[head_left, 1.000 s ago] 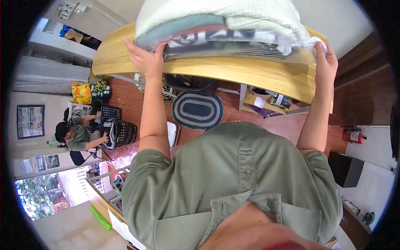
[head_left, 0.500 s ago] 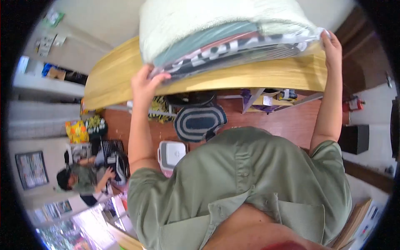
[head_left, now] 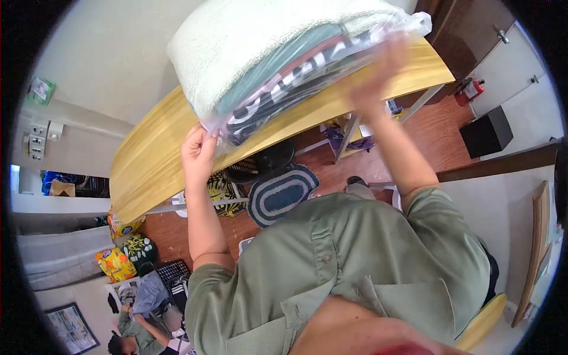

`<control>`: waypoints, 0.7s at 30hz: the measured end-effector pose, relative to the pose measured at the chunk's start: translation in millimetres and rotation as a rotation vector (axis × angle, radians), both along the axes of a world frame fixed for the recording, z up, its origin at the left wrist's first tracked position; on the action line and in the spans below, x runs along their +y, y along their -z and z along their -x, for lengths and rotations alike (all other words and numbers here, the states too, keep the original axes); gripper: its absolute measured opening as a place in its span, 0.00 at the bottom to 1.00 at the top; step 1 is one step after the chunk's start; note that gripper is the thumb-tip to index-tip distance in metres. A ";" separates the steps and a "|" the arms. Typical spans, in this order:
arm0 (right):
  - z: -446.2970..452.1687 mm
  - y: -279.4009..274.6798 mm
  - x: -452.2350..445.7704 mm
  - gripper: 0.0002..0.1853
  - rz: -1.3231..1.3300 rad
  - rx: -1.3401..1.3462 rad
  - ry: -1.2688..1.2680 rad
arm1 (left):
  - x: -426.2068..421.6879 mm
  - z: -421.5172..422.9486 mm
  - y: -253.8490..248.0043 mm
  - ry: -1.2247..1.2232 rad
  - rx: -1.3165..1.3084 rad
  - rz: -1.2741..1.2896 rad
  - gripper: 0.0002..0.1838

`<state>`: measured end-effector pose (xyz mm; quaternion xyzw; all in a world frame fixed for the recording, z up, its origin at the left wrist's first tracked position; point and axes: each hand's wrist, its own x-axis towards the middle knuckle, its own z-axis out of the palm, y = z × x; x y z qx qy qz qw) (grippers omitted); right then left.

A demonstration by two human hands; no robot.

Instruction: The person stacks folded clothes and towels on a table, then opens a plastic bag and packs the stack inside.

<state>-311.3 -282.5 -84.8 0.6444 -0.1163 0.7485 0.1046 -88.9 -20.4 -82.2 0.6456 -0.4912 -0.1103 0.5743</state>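
Note:
A clear plastic bag point(head_left: 416, 25) packed with folded textiles lies on the wooden table. Inside, a white fleecy blanket point(head_left: 254, 50) forms the top layer, above teal, pink and black-and-white patterned cloth point(head_left: 290, 84). My left hand point(head_left: 199, 154) is closed in a pinch on the bag's near left corner, at the table's front edge. Smeared by motion, my right hand point(head_left: 378, 77) is in front of the bag's right part; whether it touches the plastic I cannot tell.
The curved wooden table point(head_left: 145, 145) stands against the wall. Beneath are a black basket point(head_left: 260, 164), an oval rug point(head_left: 283, 192) and a shelf with purple items. A black box point(head_left: 486, 133) and fire extinguisher point(head_left: 470, 92) are at right. Another person point(head_left: 139, 331) handles grey cloth at lower left.
My right hand has left the bag's right corner and moved left along its front. My left hand still grips the left corner. The view has turned, so the table now slants.

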 end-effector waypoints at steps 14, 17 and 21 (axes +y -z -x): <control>56.9 -2.9 -61.9 0.28 -0.379 0.284 0.423 | 7.1 -6.9 6.3 0.101 0.018 -0.011 0.11; 12.1 15.2 76.0 0.14 -0.902 0.396 -0.509 | 17.6 -19.2 10.6 0.250 0.231 0.074 0.08; -26.8 15.7 183.9 0.20 -1.385 0.776 -1.234 | 21.6 -22.7 -5.1 0.228 0.426 0.100 0.10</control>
